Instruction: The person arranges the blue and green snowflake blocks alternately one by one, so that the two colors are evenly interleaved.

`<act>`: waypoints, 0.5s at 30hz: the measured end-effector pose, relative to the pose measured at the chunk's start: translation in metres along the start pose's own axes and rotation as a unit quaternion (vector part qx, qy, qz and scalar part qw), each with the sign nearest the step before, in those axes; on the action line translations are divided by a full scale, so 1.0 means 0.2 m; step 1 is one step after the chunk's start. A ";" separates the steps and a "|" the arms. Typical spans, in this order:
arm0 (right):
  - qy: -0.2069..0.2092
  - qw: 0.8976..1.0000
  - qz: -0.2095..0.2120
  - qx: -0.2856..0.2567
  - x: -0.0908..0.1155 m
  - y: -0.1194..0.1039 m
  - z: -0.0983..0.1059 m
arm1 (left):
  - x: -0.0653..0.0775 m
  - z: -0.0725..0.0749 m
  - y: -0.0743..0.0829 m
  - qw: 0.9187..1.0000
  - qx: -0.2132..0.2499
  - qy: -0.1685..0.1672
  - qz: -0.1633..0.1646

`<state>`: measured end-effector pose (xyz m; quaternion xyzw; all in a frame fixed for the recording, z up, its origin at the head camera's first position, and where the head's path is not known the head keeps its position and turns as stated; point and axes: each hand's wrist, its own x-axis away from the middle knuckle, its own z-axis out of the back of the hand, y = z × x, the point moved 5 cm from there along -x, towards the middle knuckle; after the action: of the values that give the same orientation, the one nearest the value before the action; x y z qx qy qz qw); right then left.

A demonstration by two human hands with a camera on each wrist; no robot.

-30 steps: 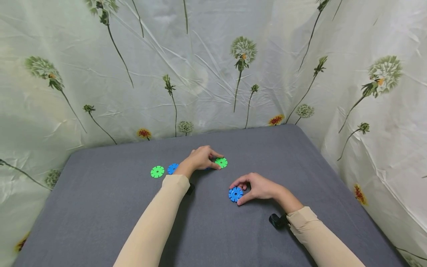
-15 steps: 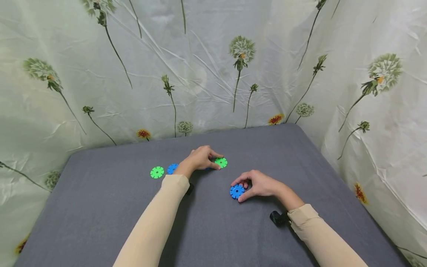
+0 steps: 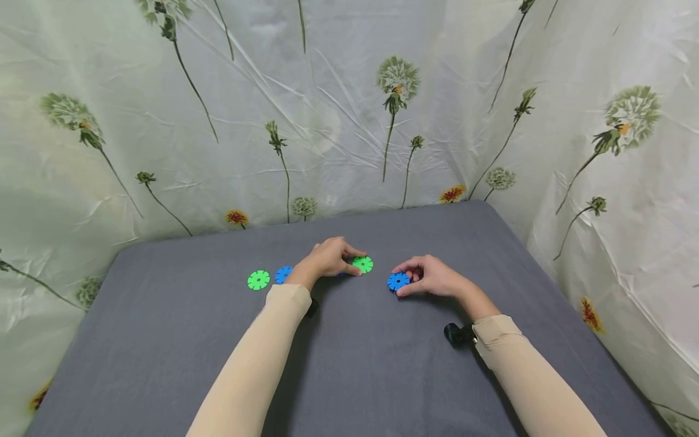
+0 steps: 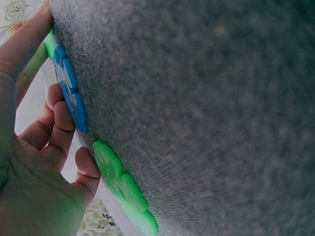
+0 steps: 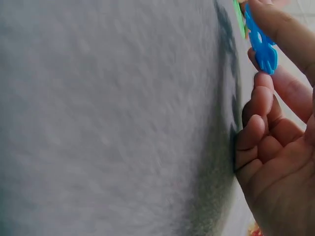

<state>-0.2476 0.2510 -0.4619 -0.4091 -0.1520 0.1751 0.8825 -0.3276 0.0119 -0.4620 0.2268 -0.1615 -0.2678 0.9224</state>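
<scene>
My left hand (image 3: 330, 257) has its thumb and index finger at opposite edges of a green notched disc (image 3: 363, 264), which lies flat on the grey cloth. Partly covered by that hand is a blue notched disc (image 4: 71, 91), and another green disc (image 4: 120, 182) shows beside it in the left wrist view. Between thumb and index finger, my right hand (image 3: 434, 277) pinches a second blue notched disc (image 3: 398, 281), close over the cloth, to the right of the green one. In the right wrist view this blue disc (image 5: 262, 46) stands out from the cloth, its shadow below.
Further left on the cloth-covered table (image 3: 180, 340) lie a green disc (image 3: 258, 280) and a blue disc (image 3: 283, 275), in line with the others. A pale curtain with dandelion prints (image 3: 338, 109) hangs behind the table and along its right side.
My right hand has carried its blue disc away from me and slightly right, up level with the row of discs. The left hand stays on the green disc.
</scene>
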 end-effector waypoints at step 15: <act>0.043 0.999 -0.024 0.016 -0.16 0.02 0.09 | -0.01 0.00 -0.01 1.000 -0.003 -0.004 0.006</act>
<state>-0.2843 0.2510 -0.4585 -0.3983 -0.1211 0.1388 0.8986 -0.3291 0.0117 -0.4627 0.2222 -0.1656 -0.2639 0.9239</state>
